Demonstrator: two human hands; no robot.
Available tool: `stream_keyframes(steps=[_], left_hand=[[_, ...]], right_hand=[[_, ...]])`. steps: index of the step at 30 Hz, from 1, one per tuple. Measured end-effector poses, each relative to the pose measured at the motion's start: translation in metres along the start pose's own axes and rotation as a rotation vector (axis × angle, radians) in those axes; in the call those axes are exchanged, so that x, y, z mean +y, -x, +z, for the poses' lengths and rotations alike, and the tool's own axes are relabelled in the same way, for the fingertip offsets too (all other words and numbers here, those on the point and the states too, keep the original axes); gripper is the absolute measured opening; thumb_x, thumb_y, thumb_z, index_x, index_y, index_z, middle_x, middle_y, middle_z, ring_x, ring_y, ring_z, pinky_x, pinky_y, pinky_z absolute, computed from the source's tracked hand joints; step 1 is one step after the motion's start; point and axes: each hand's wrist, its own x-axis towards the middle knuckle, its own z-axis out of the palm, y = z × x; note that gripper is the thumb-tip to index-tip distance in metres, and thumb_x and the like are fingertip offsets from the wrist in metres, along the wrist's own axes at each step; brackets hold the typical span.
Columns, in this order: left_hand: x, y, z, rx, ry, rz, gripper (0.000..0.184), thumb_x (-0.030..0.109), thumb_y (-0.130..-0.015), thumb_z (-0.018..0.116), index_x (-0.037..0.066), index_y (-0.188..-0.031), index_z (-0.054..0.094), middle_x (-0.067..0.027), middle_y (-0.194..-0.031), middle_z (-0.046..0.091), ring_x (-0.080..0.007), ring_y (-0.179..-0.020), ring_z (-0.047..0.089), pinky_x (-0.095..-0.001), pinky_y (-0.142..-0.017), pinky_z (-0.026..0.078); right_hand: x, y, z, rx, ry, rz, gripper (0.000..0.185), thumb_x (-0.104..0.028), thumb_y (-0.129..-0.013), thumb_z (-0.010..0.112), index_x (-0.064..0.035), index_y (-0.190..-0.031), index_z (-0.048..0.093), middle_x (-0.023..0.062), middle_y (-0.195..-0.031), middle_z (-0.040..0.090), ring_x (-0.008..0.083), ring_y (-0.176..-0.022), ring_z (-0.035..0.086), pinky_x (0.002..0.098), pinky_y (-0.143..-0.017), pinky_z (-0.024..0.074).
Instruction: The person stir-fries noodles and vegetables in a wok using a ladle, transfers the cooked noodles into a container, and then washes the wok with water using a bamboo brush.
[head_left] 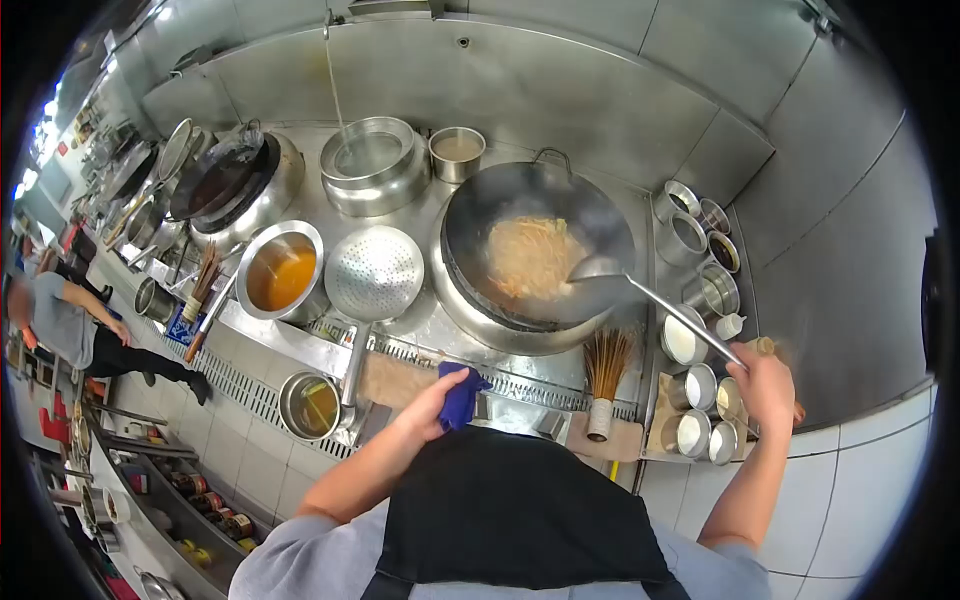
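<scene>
My right hand (765, 385) is closed around the handle of a long steel ladle (600, 268), whose bowl rests in the wok. Inside the dark wok (470, 225), noodle-like strips of food (535, 255) simmer in a light brown liquid, with steam over them. My left hand (432, 405) is closed on a folded blue cloth (460, 395) near the stove's front edge, below the wok. A perforated strainer (374, 272) lies left of the wok, its handle pointing toward me. A bamboo brush (605, 370) lies at the front edge between my hands.
A pot of orange liquid (285, 272) and a small pot (311, 405) stand to the left. Seasoning containers (684, 338) line the right side. A steel pot under running water (375, 165) sits at the back. Another person (75, 320) stands far left.
</scene>
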Motion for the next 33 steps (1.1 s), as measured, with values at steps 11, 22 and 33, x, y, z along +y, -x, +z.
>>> stream_keyframes(steps=[11,22,33], left_hand=[[0.0,0.002,0.009,0.014,-0.012,0.002,0.032,0.038,-0.091,0.062,0.008,-0.103,0.061,-0.0024,-0.084,0.063,-0.0126,-0.066,0.059,-0.0265,-0.056,0.051],[0.0,0.002,-0.003,0.061,-0.024,0.003,0.037,0.039,-0.092,0.06,0.006,-0.109,0.059,-0.0046,-0.082,0.063,-0.0132,-0.067,0.062,-0.0263,-0.055,0.052],[0.013,0.01,-0.024,0.061,0.008,0.061,0.038,0.042,-0.091,0.061,0.007,-0.108,0.061,-0.0023,-0.085,0.062,-0.0116,-0.066,0.06,-0.0247,-0.056,0.05]], right_hand=[[-0.039,0.003,0.089,0.031,-0.272,0.025,0.031,-0.026,-0.089,0.061,-0.0143,-0.118,0.064,0.0187,-0.091,0.067,0.0382,-0.084,0.064,0.0446,-0.073,0.0507],[-0.102,-0.008,0.115,-0.003,-0.276,0.107,0.036,-0.032,-0.088,0.064,-0.0169,-0.121,0.063,0.0176,-0.102,0.067,0.0358,-0.09,0.065,0.0438,-0.08,0.0509],[-0.038,0.001,0.034,0.032,-0.083,0.001,0.03,-0.023,-0.084,0.068,-0.0144,-0.112,0.068,0.0159,-0.094,0.069,0.0354,-0.089,0.065,0.0423,-0.076,0.0507]])
